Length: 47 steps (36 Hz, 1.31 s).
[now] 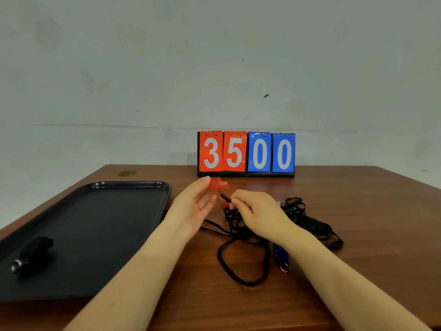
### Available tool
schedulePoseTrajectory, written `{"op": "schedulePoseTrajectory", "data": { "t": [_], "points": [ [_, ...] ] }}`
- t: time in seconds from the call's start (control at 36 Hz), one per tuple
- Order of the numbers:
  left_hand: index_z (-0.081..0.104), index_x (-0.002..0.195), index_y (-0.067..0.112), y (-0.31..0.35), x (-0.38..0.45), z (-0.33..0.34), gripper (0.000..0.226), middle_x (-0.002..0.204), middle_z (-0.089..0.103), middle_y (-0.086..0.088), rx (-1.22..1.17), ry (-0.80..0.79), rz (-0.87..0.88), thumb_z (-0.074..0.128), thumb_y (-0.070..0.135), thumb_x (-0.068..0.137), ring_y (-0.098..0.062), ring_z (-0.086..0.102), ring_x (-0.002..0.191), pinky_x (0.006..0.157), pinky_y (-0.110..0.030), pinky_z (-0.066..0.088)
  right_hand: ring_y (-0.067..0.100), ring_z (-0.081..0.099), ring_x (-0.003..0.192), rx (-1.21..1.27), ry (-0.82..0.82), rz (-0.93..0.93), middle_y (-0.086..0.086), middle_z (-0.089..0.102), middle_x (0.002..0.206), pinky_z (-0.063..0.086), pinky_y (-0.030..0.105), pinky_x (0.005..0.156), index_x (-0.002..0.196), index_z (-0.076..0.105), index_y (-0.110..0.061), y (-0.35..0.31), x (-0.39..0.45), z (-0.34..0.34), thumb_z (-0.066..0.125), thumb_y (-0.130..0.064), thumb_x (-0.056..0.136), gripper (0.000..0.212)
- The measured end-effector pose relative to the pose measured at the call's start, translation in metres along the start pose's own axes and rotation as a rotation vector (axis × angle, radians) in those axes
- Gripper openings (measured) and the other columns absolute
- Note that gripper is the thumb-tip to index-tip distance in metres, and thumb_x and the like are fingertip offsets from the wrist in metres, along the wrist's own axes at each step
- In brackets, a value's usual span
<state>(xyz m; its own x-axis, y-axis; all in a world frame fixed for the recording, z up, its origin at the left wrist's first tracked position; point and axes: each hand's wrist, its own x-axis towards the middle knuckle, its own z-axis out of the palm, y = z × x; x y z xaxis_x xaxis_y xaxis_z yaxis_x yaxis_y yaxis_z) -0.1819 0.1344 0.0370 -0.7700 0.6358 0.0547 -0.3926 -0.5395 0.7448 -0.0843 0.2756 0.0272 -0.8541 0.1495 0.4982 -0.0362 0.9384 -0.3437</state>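
Red plastic at your fingertips: the red whistle (218, 183) is lifted clear of the wooden table (362, 206), just in front of the scoreboard (246, 152) reading 35 and 00. Your left hand (193, 206) comes in from the lower left with the forearm angled up and the palm turned towards the right. The fingers are long and only gently bent, and the whistle is pinched at their very tips.

Your right hand (257, 213) sits close beside it, knuckles up and wrist low over the table. Its thumb and forefinger are nipped on the black cord (224, 197) that hangs from the whistle. The two hands are near each other but not touching, joined only by that short stretch of cord. A small patch of red shows just under your right fingertips, too hidden to tell what it is.

Below and behind your right wrist lies the pile of black lanyards (307, 218), with one loop trailing towards you. A blue whistle (281, 255) lies on the table beside your right forearm. Off to your left, the black tray (95, 223) carries a black whistle (32, 255) near its front corner.
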Motion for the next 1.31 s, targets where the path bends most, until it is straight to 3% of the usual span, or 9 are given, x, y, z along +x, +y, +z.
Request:
{"op": "schedulePoseTrajectory", "data": {
  "t": [0.11,0.25,0.67,0.81,0.86,1.0,1.14,1.25,1.31],
  "points": [
    [0.066,0.109,0.012,-0.006,0.004,-0.002,0.021,0.098,0.073,-0.004,0.286,0.066,0.081,0.066,0.016,0.088,-0.013,0.068,0.093,0.081,-0.025,0.053,0.001,0.056,0.075,-0.008,-0.02,-0.052,-0.011,0.065,0.084,0.041,0.009,0.069,0.094,0.065,-0.02,-0.003,-0.002,0.003,0.045,-0.023,0.1,0.022],
    [0.065,0.101,0.021,-0.013,0.003,-0.001,0.015,0.099,0.069,0.0,0.722,0.166,0.264,0.069,0.021,0.087,-0.014,0.067,0.091,0.084,-0.028,0.054,0.005,0.06,0.079,0.016,-0.024,-0.071,-0.009,0.067,0.085,0.049,0.024,0.074,0.096,0.065,-0.022,-0.006,-0.002,0.004,0.046,-0.025,0.1,0.02],
    [0.065,0.098,0.032,-0.015,-0.002,0.004,0.015,0.097,0.064,0.011,0.985,0.025,0.36,0.063,0.019,0.091,-0.005,0.064,0.087,0.072,-0.015,0.053,-0.001,0.061,0.084,0.088,0.304,0.121,-0.015,0.067,0.086,0.046,0.011,0.077,0.097,0.069,-0.024,-0.002,0.002,-0.003,0.059,-0.028,0.094,0.012],
    [0.068,0.103,0.024,-0.014,-0.005,0.008,0.014,0.093,0.07,0.004,0.877,-0.017,0.254,0.061,0.018,0.093,-0.009,0.066,0.084,0.077,-0.02,0.054,-0.005,0.06,0.085,0.205,0.304,0.171,-0.018,0.066,0.084,0.044,0.008,0.077,0.094,0.069,-0.025,0.001,0.003,-0.007,0.062,-0.03,0.092,0.009],
    [0.069,0.103,0.021,-0.012,-0.005,0.008,0.015,0.097,0.072,-0.003,0.701,-0.026,0.177,0.062,0.015,0.092,-0.014,0.067,0.088,0.083,-0.027,0.056,-0.006,0.061,0.084,0.294,0.27,0.196,-0.017,0.067,0.084,0.044,0.007,0.073,0.093,0.07,-0.027,0.001,0.004,-0.008,0.061,-0.029,0.092,0.009],
    [0.064,0.11,0.007,-0.004,-0.007,0.012,0.019,0.094,0.074,-0.009,0.207,-0.095,-0.026,0.057,0.006,0.092,-0.015,0.072,0.086,0.075,-0.026,0.056,-0.013,0.055,0.057,0.578,0.117,0.236,-0.026,0.063,0.063,0.04,0.005,0.052,0.099,0.07,-0.025,-0.002,0.005,-0.014,0.056,-0.024,0.095,0.014],
    [0.061,0.118,0.0,-0.003,-0.005,0.011,0.027,0.104,0.072,-0.015,0.074,-0.109,-0.044,0.056,0.003,0.091,-0.018,0.071,0.091,0.074,-0.026,0.059,0.004,0.065,0.082,0.394,0.041,0.133,-0.008,0.071,0.085,0.051,0.018,0.078,0.098,0.072,-0.025,-0.005,0.0,-0.004,0.053,-0.028,0.097,0.019],
    [0.063,0.115,0.0,-0.005,-0.002,0.007,0.026,0.109,0.071,-0.016,0.104,-0.045,0.033,0.058,0.002,0.091,-0.019,0.072,0.094,0.074,-0.025,0.059,-0.002,0.055,0.067,0.215,-0.045,0.052,-0.015,0.058,0.067,0.041,0.018,0.068,0.074,0.061,-0.036,-0.007,0.0,0.004,0.052,-0.027,0.098,0.027],
    [0.066,0.109,0.003,-0.005,-0.003,0.007,0.02,0.101,0.073,-0.013,0.15,-0.021,0.084,0.058,0.001,0.09,-0.019,0.072,0.092,0.073,-0.024,0.059,-0.003,0.057,0.072,0.152,-0.102,0.026,-0.015,0.061,0.073,0.044,0.018,0.068,0.081,0.063,-0.038,-0.009,-0.001,0.004,0.051,-0.03,0.098,0.022]
  ]
}}
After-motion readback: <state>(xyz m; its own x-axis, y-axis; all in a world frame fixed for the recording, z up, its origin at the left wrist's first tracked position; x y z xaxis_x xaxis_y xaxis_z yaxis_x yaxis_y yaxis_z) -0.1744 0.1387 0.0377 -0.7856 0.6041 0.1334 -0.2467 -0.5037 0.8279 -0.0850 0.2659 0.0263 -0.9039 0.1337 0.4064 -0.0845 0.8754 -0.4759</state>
